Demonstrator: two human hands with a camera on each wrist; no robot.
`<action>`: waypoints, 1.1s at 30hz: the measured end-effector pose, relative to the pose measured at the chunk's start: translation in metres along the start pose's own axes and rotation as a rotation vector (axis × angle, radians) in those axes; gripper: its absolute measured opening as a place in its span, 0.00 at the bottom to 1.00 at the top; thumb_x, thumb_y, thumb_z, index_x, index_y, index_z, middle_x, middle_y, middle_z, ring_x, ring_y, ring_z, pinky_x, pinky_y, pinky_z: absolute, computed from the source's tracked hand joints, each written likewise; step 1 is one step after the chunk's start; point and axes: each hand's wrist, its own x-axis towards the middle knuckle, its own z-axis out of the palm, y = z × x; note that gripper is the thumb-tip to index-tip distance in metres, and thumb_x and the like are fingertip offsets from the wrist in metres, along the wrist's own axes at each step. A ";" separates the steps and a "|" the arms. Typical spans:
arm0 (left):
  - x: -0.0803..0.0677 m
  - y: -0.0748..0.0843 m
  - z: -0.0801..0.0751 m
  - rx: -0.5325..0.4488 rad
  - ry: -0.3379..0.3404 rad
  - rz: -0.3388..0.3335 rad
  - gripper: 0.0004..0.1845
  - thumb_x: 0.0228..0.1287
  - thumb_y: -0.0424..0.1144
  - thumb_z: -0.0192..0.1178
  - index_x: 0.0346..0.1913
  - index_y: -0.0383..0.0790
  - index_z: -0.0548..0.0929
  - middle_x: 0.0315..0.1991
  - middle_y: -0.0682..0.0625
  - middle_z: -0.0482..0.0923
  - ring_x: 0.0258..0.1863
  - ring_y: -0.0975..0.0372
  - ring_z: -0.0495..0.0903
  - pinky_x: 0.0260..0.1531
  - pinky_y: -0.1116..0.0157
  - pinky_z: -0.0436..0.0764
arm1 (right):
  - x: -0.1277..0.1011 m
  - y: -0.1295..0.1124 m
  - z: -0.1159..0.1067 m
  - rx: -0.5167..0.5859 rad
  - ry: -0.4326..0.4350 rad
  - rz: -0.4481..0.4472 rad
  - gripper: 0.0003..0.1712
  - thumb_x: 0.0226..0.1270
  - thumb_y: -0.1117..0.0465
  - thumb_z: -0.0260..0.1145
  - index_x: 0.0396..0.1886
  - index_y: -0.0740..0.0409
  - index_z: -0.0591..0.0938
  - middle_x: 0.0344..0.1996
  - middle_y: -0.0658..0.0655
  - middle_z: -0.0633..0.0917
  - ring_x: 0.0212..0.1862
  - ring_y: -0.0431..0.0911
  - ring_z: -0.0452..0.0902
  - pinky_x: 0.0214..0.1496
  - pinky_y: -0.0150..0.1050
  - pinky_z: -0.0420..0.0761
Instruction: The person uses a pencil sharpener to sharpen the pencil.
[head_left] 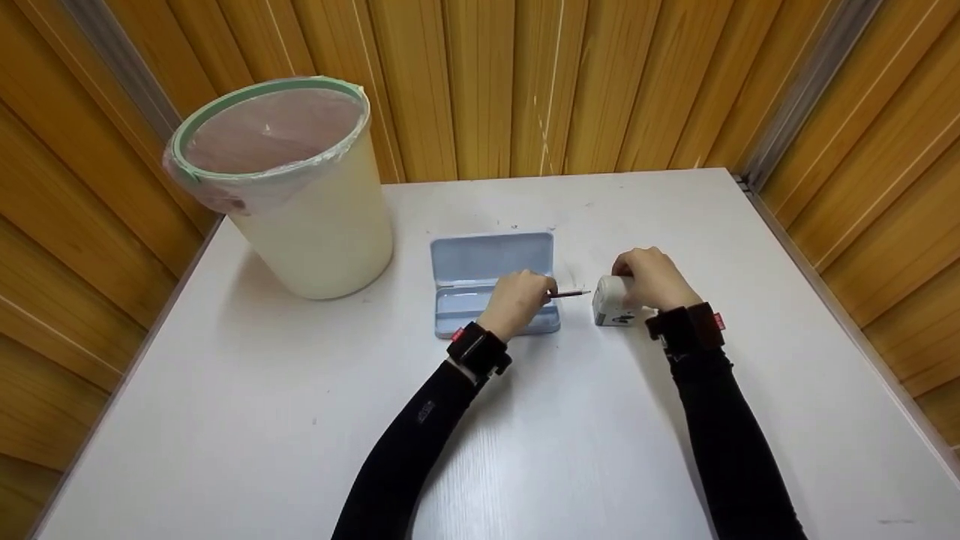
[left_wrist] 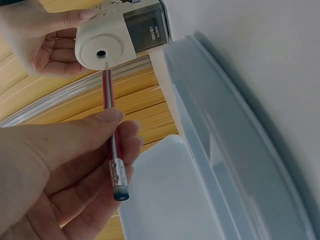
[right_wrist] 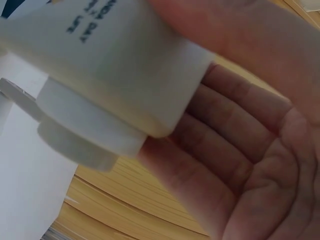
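The left hand [left_wrist: 55, 170] has its grip closed in a pinch on a thin red pencil with a metal ferrule and dark eraser end [left_wrist: 111, 130], thumb on top and the other fingers curled beneath, taking it along the rear half of the shaft. The sharpened tip sits just at the round hole in the face of a small cream-white plastic box sharpener [left_wrist: 107, 42], touching or a hair short of it; the left wrist view does not settle which. The right hand [head_left: 651, 276] wraps the sharpener from above and behind, fingers curled round its body, steadying it on the white bench [head_left: 750, 390].

The pencil looks light and stiff, though its lead point is likely brittle, so a hold well back on the shaft seems to suit it, keeping it straight in line with the hole. The sharpener looks light and smooth-sided, and would probably skate on the bench unless pressed down, as the right hand does.

Under and behind the left hand lies an open pale blue rectangular pencil case [head_left: 491, 262], lid folded back. Well apart to the left stands a cream plastic waste bin with a green rim and a clear liner [head_left: 300, 217]. Wooden wall panels [head_left: 525, 82] enclose the bench.
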 end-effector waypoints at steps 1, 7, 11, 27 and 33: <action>0.001 0.001 0.001 -0.001 -0.001 0.003 0.08 0.64 0.38 0.64 0.44 0.49 0.89 0.38 0.52 0.90 0.35 0.59 0.88 0.33 0.65 0.87 | -0.001 -0.001 0.000 0.001 -0.001 0.001 0.24 0.38 0.79 0.73 0.42 0.72 0.84 0.43 0.70 0.86 0.49 0.63 0.77 0.60 0.61 0.73; 0.004 0.003 0.005 0.004 -0.009 -0.001 0.08 0.63 0.40 0.65 0.44 0.50 0.89 0.39 0.54 0.90 0.36 0.60 0.88 0.33 0.64 0.87 | -0.002 -0.002 0.000 -0.007 0.000 -0.033 0.23 0.36 0.79 0.72 0.40 0.70 0.84 0.40 0.68 0.87 0.47 0.62 0.78 0.57 0.60 0.75; 0.003 0.003 0.004 -0.014 -0.006 -0.002 0.09 0.63 0.39 0.65 0.44 0.49 0.89 0.39 0.54 0.90 0.36 0.60 0.88 0.33 0.65 0.87 | -0.002 -0.002 0.001 -0.020 0.000 -0.044 0.23 0.36 0.79 0.72 0.39 0.70 0.84 0.39 0.68 0.87 0.47 0.63 0.78 0.56 0.60 0.75; 0.004 0.008 0.002 -0.043 0.003 0.032 0.08 0.63 0.39 0.66 0.44 0.49 0.89 0.38 0.53 0.90 0.36 0.60 0.88 0.35 0.65 0.86 | -0.002 -0.002 0.000 -0.041 -0.003 -0.051 0.21 0.37 0.77 0.72 0.38 0.70 0.84 0.38 0.68 0.87 0.45 0.62 0.79 0.54 0.59 0.75; 0.005 0.011 0.005 -0.019 0.037 0.043 0.06 0.62 0.40 0.66 0.41 0.49 0.89 0.36 0.55 0.90 0.34 0.60 0.88 0.33 0.63 0.86 | -0.001 -0.006 0.001 -0.055 -0.001 -0.078 0.21 0.35 0.77 0.73 0.37 0.70 0.84 0.35 0.66 0.88 0.42 0.61 0.80 0.51 0.58 0.77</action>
